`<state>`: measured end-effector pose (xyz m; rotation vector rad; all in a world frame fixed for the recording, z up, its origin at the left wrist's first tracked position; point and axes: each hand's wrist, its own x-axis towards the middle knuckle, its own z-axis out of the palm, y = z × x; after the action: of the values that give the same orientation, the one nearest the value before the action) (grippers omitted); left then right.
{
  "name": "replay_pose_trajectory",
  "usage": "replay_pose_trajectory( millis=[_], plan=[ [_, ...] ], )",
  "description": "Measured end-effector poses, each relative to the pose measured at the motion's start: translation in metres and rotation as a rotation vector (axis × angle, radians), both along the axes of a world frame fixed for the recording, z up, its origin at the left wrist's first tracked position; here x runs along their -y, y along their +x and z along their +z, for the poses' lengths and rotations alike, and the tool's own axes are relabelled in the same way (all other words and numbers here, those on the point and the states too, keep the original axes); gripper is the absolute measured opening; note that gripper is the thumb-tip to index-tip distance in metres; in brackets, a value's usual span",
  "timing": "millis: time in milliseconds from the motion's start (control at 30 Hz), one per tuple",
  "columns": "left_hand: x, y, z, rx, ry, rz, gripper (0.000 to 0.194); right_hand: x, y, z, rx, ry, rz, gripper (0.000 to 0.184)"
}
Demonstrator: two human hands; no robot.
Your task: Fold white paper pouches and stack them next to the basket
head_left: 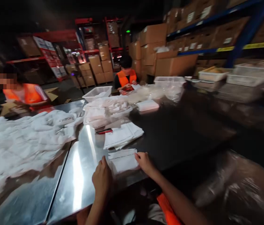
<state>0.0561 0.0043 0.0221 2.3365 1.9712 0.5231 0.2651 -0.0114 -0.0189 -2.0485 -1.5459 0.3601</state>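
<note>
A flat white packet point(124, 161) with a dark line across its upper part lies at the table's near edge, between my two hands. My right hand point(144, 162) pinches its right edge between thumb and fingers. At the left edge, my left hand point(102, 176) is closed with the fingers curled; its grip is partly hidden by the back of the hand. Just beyond lies a stack of similar white packets point(122, 135). A red and black tool point(104, 131), too blurred to name, rests at the stack's left corner.
A white basket point(99, 122) heaped with white cloth items stands farther back. White cloth pieces point(29, 137) cover the left side of the metal table point(61, 184). Two people in orange vests point(126, 78) work across the table. Clear plastic point(246, 193) lies at lower right.
</note>
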Motion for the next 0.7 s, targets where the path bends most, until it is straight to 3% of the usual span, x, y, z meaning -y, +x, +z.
replay_pose_trajectory(
  millis=[100,167,200,300,433,567,700],
  plan=[
    [-0.005,0.014,-0.001,-0.156,0.263,-0.364,0.046,0.004,0.0,0.01,0.033,-0.048,-0.014,0.028],
    [-0.01,0.024,-0.008,-0.225,0.278,-0.591,0.045,0.009,-0.001,0.02,0.059,-0.06,-0.018,0.024],
    [-0.013,0.027,-0.012,-0.259,0.256,-0.641,0.045,0.012,-0.003,0.027,0.076,-0.054,-0.029,0.021],
    [-0.019,0.028,-0.022,-0.32,0.214,-0.625,0.045,0.015,-0.017,0.046,0.147,0.039,-0.036,0.027],
    [-0.024,0.022,-0.026,-0.308,0.195,-0.628,0.044,0.008,-0.046,0.055,0.21,0.206,0.203,0.034],
    [-0.034,0.015,-0.038,-0.132,0.131,-0.665,0.048,-0.001,-0.056,0.034,0.119,0.187,0.285,0.036],
    [-0.043,0.011,-0.054,0.31,-0.008,-0.502,0.055,-0.009,-0.045,0.008,-0.091,0.16,0.194,0.053]
  ],
)
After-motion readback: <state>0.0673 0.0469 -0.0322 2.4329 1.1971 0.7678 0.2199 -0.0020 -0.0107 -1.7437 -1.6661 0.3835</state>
